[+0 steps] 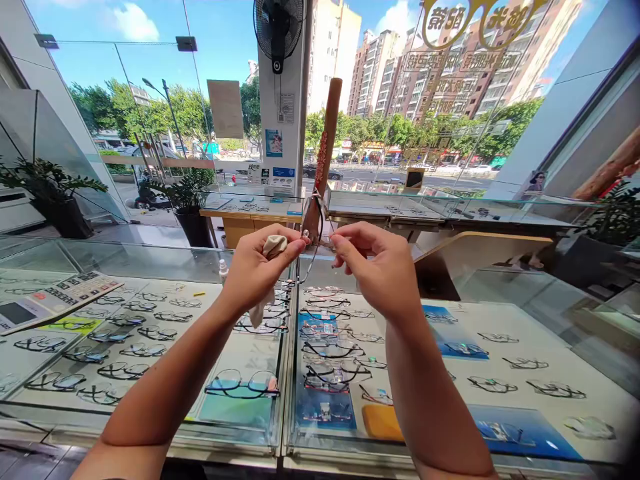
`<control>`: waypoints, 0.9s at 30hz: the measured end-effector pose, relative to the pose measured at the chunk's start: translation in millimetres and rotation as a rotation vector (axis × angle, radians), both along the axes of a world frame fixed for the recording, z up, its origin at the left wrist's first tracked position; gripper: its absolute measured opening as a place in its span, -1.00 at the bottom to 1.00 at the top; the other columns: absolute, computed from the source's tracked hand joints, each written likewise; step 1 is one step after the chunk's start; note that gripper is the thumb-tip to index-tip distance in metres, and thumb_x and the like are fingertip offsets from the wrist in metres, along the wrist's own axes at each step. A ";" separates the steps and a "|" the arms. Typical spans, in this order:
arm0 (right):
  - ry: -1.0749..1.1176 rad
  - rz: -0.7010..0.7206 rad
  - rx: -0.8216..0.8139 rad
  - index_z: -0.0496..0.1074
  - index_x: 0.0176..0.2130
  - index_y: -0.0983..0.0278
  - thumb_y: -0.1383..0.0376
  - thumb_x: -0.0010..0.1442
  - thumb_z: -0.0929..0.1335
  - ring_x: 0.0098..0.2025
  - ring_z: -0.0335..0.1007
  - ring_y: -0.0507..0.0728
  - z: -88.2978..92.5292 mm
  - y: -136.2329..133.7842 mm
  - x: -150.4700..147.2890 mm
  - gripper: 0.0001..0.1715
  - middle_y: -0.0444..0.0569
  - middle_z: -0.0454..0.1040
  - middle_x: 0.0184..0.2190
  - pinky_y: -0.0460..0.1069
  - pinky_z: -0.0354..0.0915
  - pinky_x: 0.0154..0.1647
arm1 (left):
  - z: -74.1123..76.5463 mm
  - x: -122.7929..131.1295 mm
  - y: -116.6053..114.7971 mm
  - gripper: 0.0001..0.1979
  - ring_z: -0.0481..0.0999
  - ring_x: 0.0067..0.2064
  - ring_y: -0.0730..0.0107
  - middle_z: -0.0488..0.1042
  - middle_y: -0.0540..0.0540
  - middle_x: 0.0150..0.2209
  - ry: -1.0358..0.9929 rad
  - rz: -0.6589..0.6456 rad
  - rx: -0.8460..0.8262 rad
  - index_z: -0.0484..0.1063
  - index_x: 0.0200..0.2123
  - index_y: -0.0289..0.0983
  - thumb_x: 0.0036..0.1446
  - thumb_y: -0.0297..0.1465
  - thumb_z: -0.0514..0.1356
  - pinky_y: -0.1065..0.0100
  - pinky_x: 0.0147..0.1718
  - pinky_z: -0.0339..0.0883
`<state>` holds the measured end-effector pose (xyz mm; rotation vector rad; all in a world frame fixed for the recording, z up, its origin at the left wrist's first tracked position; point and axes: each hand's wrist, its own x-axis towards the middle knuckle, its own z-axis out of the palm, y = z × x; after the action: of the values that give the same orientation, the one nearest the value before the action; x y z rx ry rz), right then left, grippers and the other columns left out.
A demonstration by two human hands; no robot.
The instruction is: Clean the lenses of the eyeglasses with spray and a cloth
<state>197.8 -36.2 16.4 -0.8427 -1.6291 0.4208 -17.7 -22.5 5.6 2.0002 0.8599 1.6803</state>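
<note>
Held up in front of me above the glass counter is a thin-framed pair of eyeglasses (309,267), with both hands on it. My left hand (263,260) pinches one side between thumb and fingers. Bunched in that same hand is a pale cleaning cloth (275,245), its loose end hanging below the palm. My right hand (373,260) pinches the other side with thumb and forefinger. The lenses are hard to make out against the background. A dark, curved temple arm shows between the hands.
Beneath my arms, the glass display case (286,427) holds rows of spectacles. A calculator (60,300) lies on its top at left, and a small spray bottle (223,272) stands behind my left wrist. Farther off are more counters (390,210), potted plants (193,207) and a wall fan (278,30).
</note>
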 end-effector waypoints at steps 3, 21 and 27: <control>0.036 -0.164 0.086 0.65 -0.18 0.20 0.18 0.40 0.45 -0.39 0.65 0.12 -2.5 2.4 4.7 -0.82 -0.12 0.65 -0.45 0.06 0.48 -0.30 | -3.7 0.8 7.7 -0.75 0.44 -0.39 0.41 0.66 -0.09 -0.34 -0.001 0.021 0.011 0.67 -0.26 -0.21 0.30 -0.14 0.42 0.32 -0.39 0.26; -0.164 -0.417 0.406 0.34 0.18 0.12 0.08 0.30 0.54 0.31 0.48 0.39 -8.2 11.5 -8.1 -0.42 0.16 0.55 0.26 0.30 0.45 0.22 | -5.7 8.0 5.2 -0.69 0.30 -0.48 0.43 0.48 -0.02 -0.47 0.060 -0.006 0.046 0.60 -0.32 -0.20 0.31 -0.09 0.39 0.33 -0.49 0.13; -0.163 -0.417 0.417 0.31 0.22 0.11 0.20 0.34 0.49 0.38 0.42 0.38 -9.9 10.4 -12.5 -0.45 0.15 0.49 0.32 0.31 0.40 0.29 | -4.8 7.1 6.2 -0.70 0.30 -0.46 0.42 0.49 -0.03 -0.46 0.014 0.005 0.040 0.61 -0.32 -0.20 0.29 -0.10 0.42 0.32 -0.47 0.14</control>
<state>185.3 -25.8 6.6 -0.8797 -1.5593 -0.2788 -10.6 -16.3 0.8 2.0398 0.8431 1.7010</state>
